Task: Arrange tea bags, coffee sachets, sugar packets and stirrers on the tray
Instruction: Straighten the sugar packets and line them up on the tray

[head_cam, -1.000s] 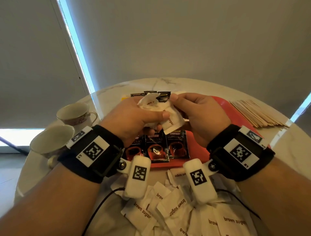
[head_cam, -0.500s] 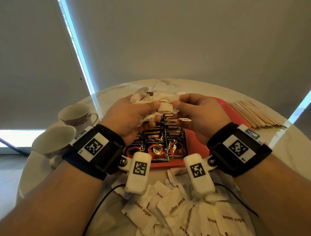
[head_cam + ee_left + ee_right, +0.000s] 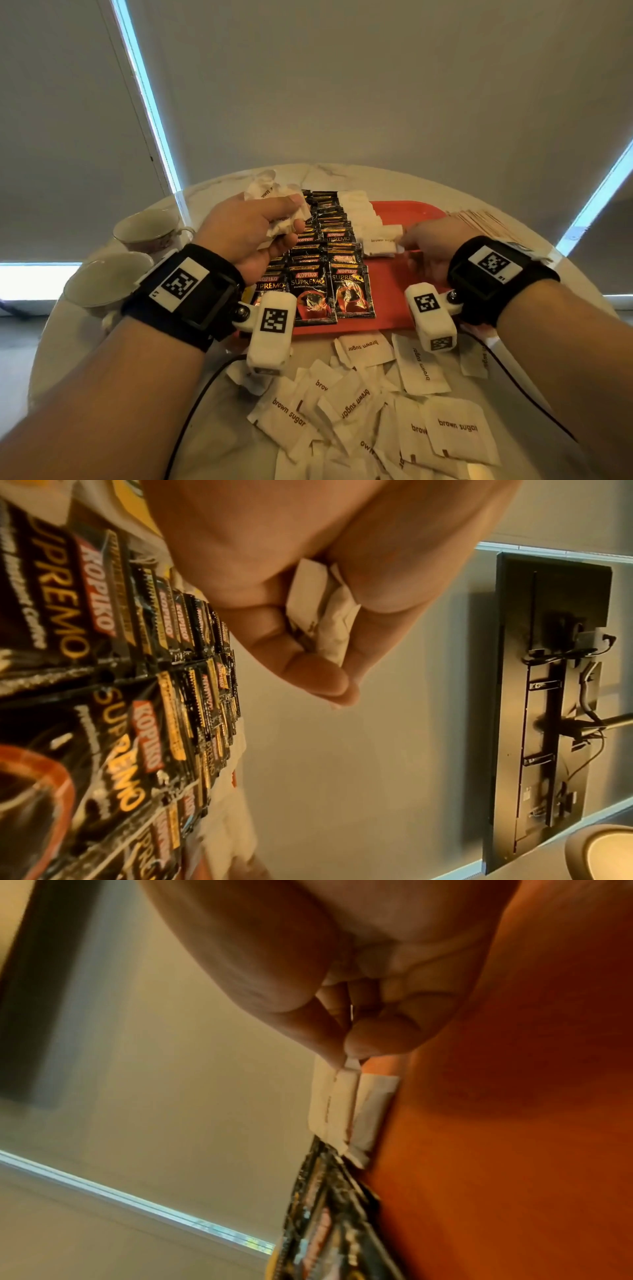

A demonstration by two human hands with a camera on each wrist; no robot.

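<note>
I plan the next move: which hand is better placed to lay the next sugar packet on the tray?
Probably the right hand: it already pinches a sugar packet low over the tray.

— What colour is the tray (image 3: 407,219)?
— Red. The coffee sachets (image 3: 349,291) on it are black with gold letters and a red cup.
— And the sugar packets (image 3: 455,431)?
— White, with brown words. The desk (image 3: 219,421) is pale marble.

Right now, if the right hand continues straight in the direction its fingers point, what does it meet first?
Probably the row of sugar packets on the red tray, where the right hand already pinches one packet. Behind them lie the coffee sachets; depth is unclear.
</note>
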